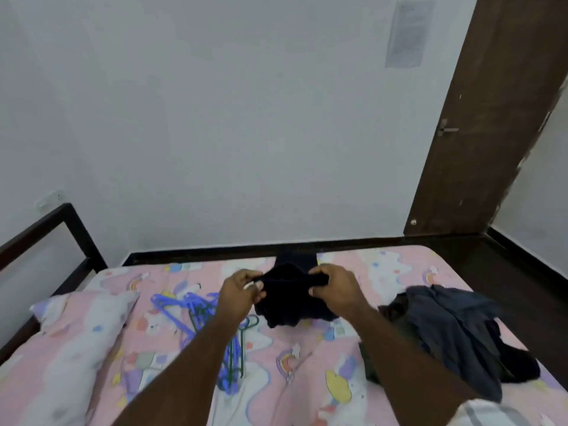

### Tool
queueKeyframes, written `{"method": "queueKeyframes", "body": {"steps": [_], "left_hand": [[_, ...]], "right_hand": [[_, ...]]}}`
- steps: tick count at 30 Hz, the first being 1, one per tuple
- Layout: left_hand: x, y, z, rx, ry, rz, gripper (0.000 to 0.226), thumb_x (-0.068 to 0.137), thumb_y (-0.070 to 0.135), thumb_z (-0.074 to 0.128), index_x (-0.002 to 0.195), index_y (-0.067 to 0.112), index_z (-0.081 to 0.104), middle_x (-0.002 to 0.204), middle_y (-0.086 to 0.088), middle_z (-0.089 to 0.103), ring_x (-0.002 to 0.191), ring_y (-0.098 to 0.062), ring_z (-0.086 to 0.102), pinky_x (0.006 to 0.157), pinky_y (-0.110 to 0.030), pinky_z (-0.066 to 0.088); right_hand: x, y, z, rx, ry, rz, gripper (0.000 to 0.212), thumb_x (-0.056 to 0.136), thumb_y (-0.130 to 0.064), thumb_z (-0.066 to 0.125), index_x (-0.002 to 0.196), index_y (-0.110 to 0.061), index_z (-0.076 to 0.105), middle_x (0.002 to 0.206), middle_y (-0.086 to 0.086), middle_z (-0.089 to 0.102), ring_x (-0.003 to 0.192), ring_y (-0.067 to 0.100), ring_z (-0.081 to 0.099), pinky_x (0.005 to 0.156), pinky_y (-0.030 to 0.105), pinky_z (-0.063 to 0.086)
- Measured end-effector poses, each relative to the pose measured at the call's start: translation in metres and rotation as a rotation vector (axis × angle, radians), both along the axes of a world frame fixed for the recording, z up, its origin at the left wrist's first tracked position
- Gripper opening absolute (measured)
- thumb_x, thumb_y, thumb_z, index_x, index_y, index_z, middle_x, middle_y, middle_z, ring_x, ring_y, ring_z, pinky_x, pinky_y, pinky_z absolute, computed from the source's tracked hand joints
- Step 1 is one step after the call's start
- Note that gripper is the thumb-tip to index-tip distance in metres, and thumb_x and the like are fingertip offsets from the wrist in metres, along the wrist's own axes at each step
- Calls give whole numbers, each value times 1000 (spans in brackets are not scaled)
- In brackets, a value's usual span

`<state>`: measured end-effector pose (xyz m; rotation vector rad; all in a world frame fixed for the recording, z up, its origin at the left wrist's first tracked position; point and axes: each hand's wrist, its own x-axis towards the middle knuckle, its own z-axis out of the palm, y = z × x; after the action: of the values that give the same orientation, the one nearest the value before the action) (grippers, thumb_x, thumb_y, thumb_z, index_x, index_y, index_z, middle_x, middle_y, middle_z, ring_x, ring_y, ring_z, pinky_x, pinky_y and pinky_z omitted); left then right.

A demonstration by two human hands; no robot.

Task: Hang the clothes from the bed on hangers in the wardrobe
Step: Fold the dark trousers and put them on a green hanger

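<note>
Both hands hold a dark garment up over the middle of the bed.

The bed (307,373), covered by a pink sheet printed with rainbows, fills the lower part of the view, with a brown door (479,124) standing beyond its far right corner. A pillow (76,342) in matching print lies at the left. A heap of dark clothes (455,330) sits on the sheet at the right, near the right forearm. A tangle of blue and green hangers (196,315) lies left of centre, partly under the left forearm. The dark garment (292,299) hangs bunched between the hands, its lower folds reaching the sheet. The left hand (241,290) pinches its upper left edge; the right hand (333,287) grips its upper right edge with curled fingers.
</note>
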<state>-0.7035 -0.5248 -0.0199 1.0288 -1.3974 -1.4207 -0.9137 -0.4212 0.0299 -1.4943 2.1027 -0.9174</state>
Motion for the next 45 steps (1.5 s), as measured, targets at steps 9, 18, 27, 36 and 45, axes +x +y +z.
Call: {"method": "queueKeyframes", "body": {"steps": [9,18,27,36,45], "left_hand": [[26,110,-114,265,-197,-34,21,90,-15,56,98,1,66,99,-13,68,70,-22,71,62,-24,53],[34,181,-168,360,-284,19,21,88,-11,64,100,6,70,111,-13,72,86,-33,73,76,-33,58],[33,235,-192,385,-367,6,22,90,-9,63,102,8,69,112,-10,71,85,-33,74,79,-36,59],[35,246,-168,456,-410,-59,17,89,-11,63,105,-4,66,105,-24,71,76,-31,74,65,-29,57],[-5,173,-122,332,-372,-25,12,93,-8,58,97,0,65,86,-15,70,68,-24,67,58,-25,52]], "right_hand": [[22,100,-129,289,-55,40,38,81,-7,74,117,-17,68,113,-1,70,96,9,60,78,10,39],[24,163,-191,354,-87,65,38,82,-5,71,117,-18,69,116,0,71,107,17,64,83,12,39],[22,212,-216,413,-112,63,43,79,-4,74,119,-18,70,116,-1,72,106,16,65,88,19,46],[12,223,-201,476,-144,132,44,73,-9,81,114,-20,69,110,-2,73,97,13,66,78,20,50],[-20,152,-155,315,-126,80,30,77,-2,71,101,-18,69,91,-4,68,81,12,62,64,15,48]]}}
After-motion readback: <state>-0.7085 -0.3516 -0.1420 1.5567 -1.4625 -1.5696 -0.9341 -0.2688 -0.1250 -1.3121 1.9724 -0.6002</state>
